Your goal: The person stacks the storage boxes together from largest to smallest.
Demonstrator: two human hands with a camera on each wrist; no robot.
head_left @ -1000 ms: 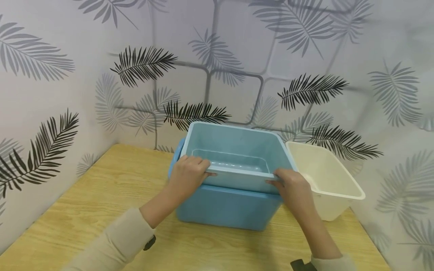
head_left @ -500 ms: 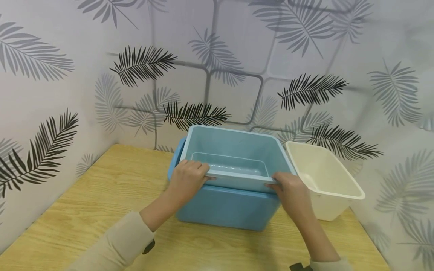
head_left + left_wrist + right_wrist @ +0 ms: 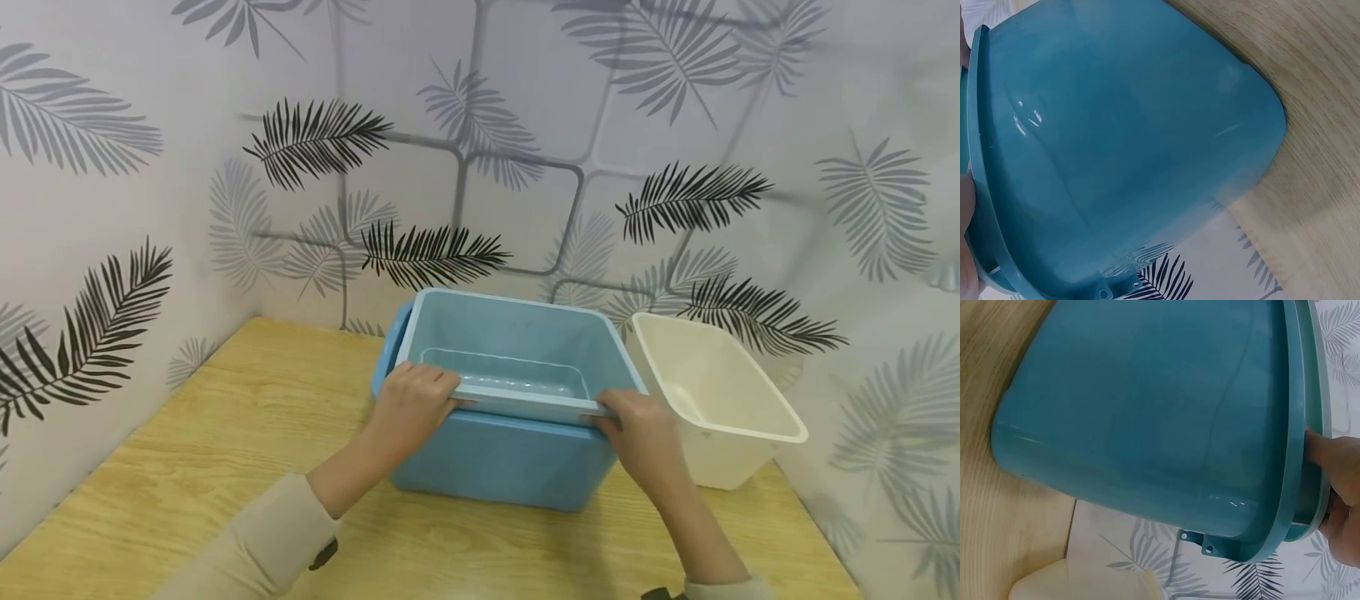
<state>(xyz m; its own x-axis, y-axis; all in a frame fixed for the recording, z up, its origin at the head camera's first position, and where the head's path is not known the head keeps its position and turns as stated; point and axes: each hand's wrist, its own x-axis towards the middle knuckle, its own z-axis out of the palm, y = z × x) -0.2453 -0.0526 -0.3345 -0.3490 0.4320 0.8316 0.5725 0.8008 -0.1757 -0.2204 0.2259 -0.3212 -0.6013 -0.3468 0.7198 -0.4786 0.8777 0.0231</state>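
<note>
A light blue plastic bin (image 3: pixel 510 367) sits partway inside a darker blue bin (image 3: pixel 495 462) on the table. My left hand (image 3: pixel 416 400) grips the light bin's front rim near its left corner, while my right hand (image 3: pixel 641 421) grips the same rim near the right corner. The right wrist view shows the thumb of my right hand (image 3: pixel 1338 487) under the light bin's rim, just above the darker bin's lip. At the left edge of the left wrist view, only part of my left hand (image 3: pixel 966 219) appears, by the rims.
A cream bin (image 3: pixel 720 383) stands to the right of the blue bins. The wood-patterned table (image 3: pixel 247 417) meets leaf-patterned walls (image 3: pixel 517 125) at the back and both sides.
The light blue bin has sunk lower into the darker bin, and both hands have moved down with its rim. The darker blue and cream bins have stayed in place.
</note>
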